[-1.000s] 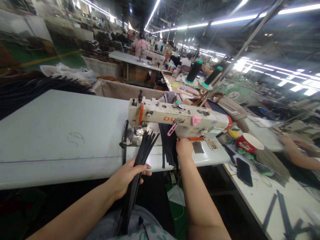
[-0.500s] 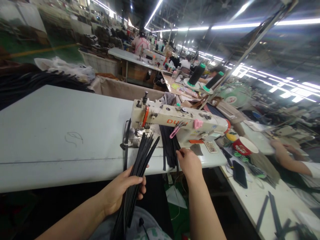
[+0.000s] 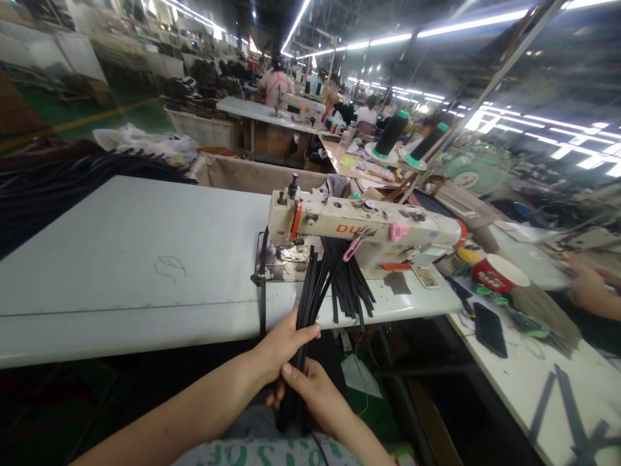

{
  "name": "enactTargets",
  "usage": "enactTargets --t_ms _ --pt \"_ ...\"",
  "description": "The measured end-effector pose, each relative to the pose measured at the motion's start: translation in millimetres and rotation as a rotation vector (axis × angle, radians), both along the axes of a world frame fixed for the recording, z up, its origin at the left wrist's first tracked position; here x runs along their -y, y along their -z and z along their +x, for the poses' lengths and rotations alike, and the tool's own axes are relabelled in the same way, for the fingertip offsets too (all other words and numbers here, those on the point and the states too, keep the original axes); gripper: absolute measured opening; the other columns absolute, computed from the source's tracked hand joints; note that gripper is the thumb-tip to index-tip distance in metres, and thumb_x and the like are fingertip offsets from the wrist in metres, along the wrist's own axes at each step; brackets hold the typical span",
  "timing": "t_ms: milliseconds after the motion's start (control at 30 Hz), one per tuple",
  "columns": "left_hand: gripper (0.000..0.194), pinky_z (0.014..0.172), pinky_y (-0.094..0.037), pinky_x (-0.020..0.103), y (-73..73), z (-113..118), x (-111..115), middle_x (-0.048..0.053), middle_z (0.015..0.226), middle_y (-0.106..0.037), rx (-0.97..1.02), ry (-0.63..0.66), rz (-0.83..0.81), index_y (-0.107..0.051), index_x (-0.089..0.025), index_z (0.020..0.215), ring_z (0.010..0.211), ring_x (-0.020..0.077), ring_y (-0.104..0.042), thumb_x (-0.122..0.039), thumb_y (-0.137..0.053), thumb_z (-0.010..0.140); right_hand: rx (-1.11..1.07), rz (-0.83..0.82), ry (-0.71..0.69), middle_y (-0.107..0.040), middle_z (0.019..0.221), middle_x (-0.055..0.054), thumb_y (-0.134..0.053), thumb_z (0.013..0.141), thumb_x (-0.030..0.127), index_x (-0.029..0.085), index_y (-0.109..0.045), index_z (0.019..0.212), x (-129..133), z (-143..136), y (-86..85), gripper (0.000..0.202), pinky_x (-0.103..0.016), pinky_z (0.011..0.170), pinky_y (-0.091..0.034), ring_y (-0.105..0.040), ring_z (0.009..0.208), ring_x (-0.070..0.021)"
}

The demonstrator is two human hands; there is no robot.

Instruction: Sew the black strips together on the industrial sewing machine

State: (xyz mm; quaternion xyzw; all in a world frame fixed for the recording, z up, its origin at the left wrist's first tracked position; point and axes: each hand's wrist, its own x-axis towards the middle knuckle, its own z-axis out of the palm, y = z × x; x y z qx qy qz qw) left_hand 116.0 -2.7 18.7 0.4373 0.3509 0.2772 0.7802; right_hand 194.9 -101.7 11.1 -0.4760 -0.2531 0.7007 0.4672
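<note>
A bundle of black strips (image 3: 310, 285) stands slanted before the sewing machine (image 3: 359, 223). My left hand (image 3: 291, 340) is closed around its middle, thumb across the front. Lower down, my right hand (image 3: 310, 388) is wrapped round the same bundle, its fingers partly hidden. More black strips (image 3: 356, 285) lie fanned under the machine's arm, over the table edge. One single strip (image 3: 263, 278) hangs over the edge left of the bundle. A pink thread snipper (image 3: 353, 247) hangs on the machine's front.
The white machine table (image 3: 121, 259) extends left. Black strips (image 3: 87, 188) are heaped at the far left. On the right side table are a phone (image 3: 490, 329), a red tub (image 3: 499, 273) and loose strips. Thread cones (image 3: 392, 136) stand behind; another person's arm (image 3: 594, 285) shows at far right.
My right hand has left the strips under the machine arm and come down onto the bundle's lower part. My left hand and the bundle have shifted right; the view has shifted too.
</note>
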Motion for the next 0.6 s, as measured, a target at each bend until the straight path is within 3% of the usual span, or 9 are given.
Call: enactTargets --t_ms 100,200,267,333,400,500,600 --pt "0.030 0.086 -0.054 0.032 -7.4 7.8 -8.6 0.007 0.091 -0.069 0.167 -0.005 -0.190 -0.065 -0.013 0.098 0.085 0.0174 -0.066 -0.033 -0.079 0.081 0.007 -0.007 0.018 -0.063 0.052 0.003 -0.079 0.078 0.058 0.017 -0.059 0.086 5.4 9.9 -1.6 0.046 -0.025 0.052 -0.046 -0.066 0.050 -0.0177" --pt "0.026 0.078 -0.058 0.034 -18.3 13.5 -25.3 0.010 0.097 -0.068 0.321 -0.072 -0.429 -0.066 -0.011 0.100 0.080 0.0172 -0.067 -0.029 -0.074 0.084 -0.119 -0.027 -0.134 -0.066 0.052 0.000 -0.078 0.079 0.048 0.013 -0.066 0.088 13.9 24.1 -11.5 0.038 -0.027 0.057 -0.050 -0.065 0.050 -0.0170" --pt "0.025 0.069 -0.057 0.028 -22.3 17.3 -34.7 0.007 0.090 -0.065 0.360 -0.092 -0.514 -0.066 -0.010 0.104 0.070 0.0126 -0.064 -0.020 -0.073 0.083 -0.216 -0.043 -0.232 -0.072 0.061 -0.005 -0.081 0.075 0.041 0.009 -0.071 0.089 17.2 30.1 -19.2 0.037 -0.030 0.069 -0.054 -0.070 0.063 -0.0191" --pt "0.026 0.060 -0.053 0.023 -22.0 23.1 -39.0 0.002 0.080 -0.061 0.367 -0.111 -0.511 -0.064 -0.010 0.102 0.063 0.0089 -0.058 -0.013 -0.075 0.079 -0.269 -0.044 -0.202 -0.077 0.075 -0.009 -0.085 0.068 0.036 0.007 -0.073 0.097 16.1 32.1 -23.6 0.042 -0.032 0.082 -0.054 -0.075 0.086 -0.0244" --pt "0.026 0.055 -0.049 0.020 -19.0 31.3 -38.5 -0.001 0.073 -0.057 0.329 -0.137 -0.449 -0.061 -0.013 0.094 0.058 0.0073 -0.054 -0.016 -0.080 0.077 -0.312 -0.048 -0.083 -0.076 0.080 -0.008 -0.088 0.067 0.039 0.010 -0.071 0.105 11.1 31.0 -22.4 0.051 -0.029 0.075 -0.055 -0.076 0.091 -0.0258" --pt "0.034 0.051 -0.045 0.020 -15.5 42.7 -35.5 -0.004 0.065 -0.054 0.178 -0.163 -0.329 -0.056 -0.015 0.087 0.051 0.0076 -0.051 -0.030 -0.084 0.076 -0.372 -0.058 0.045 -0.068 0.066 0.001 -0.084 0.073 0.051 0.016 -0.067 0.103 1.8 26.6 -13.5 0.049 -0.017 0.044 -0.040 -0.065 0.052 -0.0125" --pt "0.040 0.058 -0.051 0.024 -18.3 41.0 -36.5 -0.001 0.066 -0.058 0.078 -0.159 -0.255 -0.057 -0.015 0.087 0.057 0.0116 -0.058 -0.038 -0.087 0.073 -0.385 -0.042 0.068 -0.056 0.057 0.007 -0.081 0.079 0.052 0.017 -0.066 0.098 -3.2 23.6 -8.3 0.042 -0.015 0.037 -0.029 -0.048 0.039 -0.0058"
